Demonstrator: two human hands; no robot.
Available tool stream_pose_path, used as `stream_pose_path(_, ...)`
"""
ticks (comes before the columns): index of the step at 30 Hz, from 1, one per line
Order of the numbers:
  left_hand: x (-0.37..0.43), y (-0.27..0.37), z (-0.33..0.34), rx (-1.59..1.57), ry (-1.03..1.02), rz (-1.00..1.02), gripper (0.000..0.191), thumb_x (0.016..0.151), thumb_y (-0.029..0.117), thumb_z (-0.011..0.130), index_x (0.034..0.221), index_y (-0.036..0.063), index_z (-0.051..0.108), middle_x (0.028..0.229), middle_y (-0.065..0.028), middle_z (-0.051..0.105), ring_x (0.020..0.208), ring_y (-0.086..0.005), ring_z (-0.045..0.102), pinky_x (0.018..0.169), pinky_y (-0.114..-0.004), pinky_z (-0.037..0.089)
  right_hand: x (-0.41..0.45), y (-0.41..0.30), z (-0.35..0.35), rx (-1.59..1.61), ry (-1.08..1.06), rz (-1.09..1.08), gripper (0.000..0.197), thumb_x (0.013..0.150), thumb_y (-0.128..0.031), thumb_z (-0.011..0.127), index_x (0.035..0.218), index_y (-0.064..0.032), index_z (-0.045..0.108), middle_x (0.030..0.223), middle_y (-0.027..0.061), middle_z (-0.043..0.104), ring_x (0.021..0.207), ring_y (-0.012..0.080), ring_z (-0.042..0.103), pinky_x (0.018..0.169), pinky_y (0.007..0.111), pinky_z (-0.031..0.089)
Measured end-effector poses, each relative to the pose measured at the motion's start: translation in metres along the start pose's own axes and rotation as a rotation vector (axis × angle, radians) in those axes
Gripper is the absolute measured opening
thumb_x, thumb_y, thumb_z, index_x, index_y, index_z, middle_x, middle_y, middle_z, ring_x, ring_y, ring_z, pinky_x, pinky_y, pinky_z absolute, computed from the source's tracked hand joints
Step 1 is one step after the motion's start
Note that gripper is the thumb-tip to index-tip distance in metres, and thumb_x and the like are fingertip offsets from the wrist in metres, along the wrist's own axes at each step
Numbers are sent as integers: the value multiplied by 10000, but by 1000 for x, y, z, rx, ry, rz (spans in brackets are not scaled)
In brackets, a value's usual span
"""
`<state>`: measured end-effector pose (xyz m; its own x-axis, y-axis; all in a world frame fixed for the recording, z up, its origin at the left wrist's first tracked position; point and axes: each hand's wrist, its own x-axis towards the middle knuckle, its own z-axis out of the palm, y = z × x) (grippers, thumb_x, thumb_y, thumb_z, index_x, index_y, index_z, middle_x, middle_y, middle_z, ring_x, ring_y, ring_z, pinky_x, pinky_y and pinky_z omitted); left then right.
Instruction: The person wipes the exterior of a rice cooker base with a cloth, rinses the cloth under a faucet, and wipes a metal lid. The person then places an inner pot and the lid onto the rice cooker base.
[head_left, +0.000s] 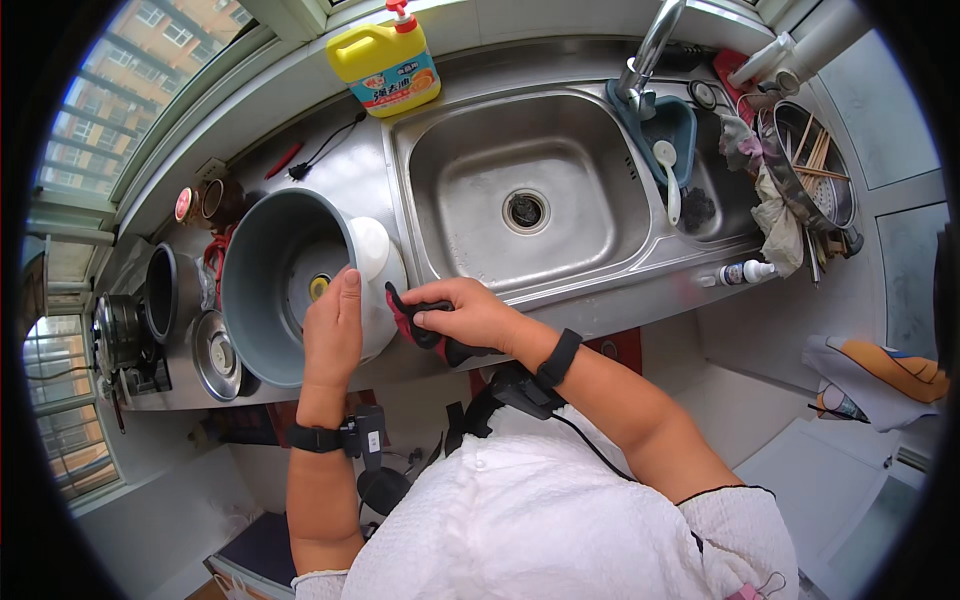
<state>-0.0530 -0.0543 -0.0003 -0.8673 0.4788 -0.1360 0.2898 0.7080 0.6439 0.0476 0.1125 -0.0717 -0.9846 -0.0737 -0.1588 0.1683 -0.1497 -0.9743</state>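
A rice cooker body (386, 259), white outside with a grey inside, is tilted on the steel counter, its opening turned to the left. A yellow round part shows in the middle of its inner floor. My left hand (334, 326) grips the near rim, thumb up and the other fingers partly hidden. In my right hand (469, 311) is a bunched black and red cloth (427, 322), held close to the cooker's white outer wall. Whether the cloth touches the wall is hard to tell.
Right of the cooker is a steel sink (517, 165) with a faucet (641, 71). A yellow detergent jug (394, 71) stands behind. A black plug cord (330, 146) lies at the back. Left are a metal lid (217, 356) and a dark pot (161, 292). A small white bottle (746, 271) lies at the front edge.
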Motion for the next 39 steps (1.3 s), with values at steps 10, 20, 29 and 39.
stream_pose_path(10, -11, 7, 4, 8, 274, 181, 483, 996, 362, 484, 1365, 51, 481, 1231, -175, 612, 1127, -341, 587, 948, -383, 444, -57, -31, -38, 140, 493, -61, 390, 892, -88, 621, 1256, 42, 568, 1090, 44, 649, 953, 89, 601, 861, 249, 490)
stream_pose_path(20, -41, 76, 44, -605, -210, 302, 941, 812, 269, 772, 1518, 128, 167, 1424, -184, 439, 1283, -292, 463, 1043, -388, 389, -70, -61, -60, 475, 522, -190, 570, 881, -99, 620, 1400, 13, 411, 1218, 77, 568, 1085, 123, 556, 944, 256, 452)
stream_pose_path(29, 12, 131, 137, -1189, -181, -70, 636, 867, 50, 608, 1434, 87, 322, 1265, -100, 510, 1133, -186, 539, 984, -320, 446, -67, -63, -180, -55, 445, -76, 551, 888, -157, 680, 1393, -81, 473, 1244, 71, 545, 737, 52, 559, 707, 218, 499)
stream_pose_path(39, 69, 177, 205, -1326, -289, -365, 436, 833, 74, 564, 1260, 32, 488, 1130, -92, 584, 1021, -193, 584, 933, -344, 472, -41, -45, -368, -537, 784, -107, 635, 811, -82, 654, 1406, -59, 432, 1404, 131, 456, 771, 118, 640, 765, 264, 516)
